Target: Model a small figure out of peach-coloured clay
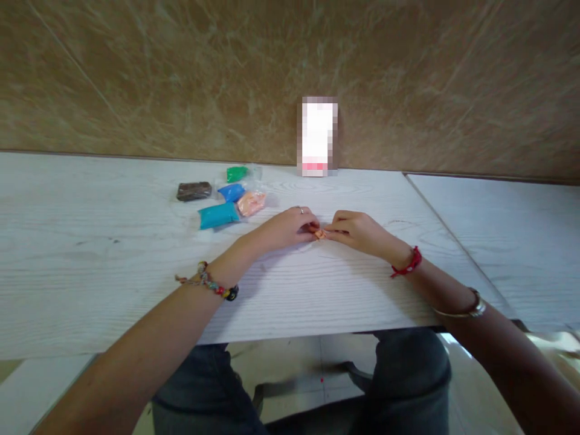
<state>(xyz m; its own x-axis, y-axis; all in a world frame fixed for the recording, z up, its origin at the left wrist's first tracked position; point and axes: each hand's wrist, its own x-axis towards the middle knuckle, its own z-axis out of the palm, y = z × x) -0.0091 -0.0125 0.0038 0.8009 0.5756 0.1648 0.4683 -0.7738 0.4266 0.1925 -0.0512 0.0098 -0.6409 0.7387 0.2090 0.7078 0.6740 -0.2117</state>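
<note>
A small, bumpy, peach-colored lump (321,234) is pinched in the middle, with the left hand's (293,227) fingertips closed on one side and the right hand's (354,232) on the other, over a white table (290,296) with wavy wood lines, near a crinkly clear packet (252,203).

Fingers (309,227) are partly hiding a peach lump (321,234); pixelation is blurring a far bright rectangle (318,134); the near edge is cropping jeans (410,377).

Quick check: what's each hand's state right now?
Left hand: closed, pinching one side of the small peach piece.
Right hand: closed, pinching its opposite side.
</note>
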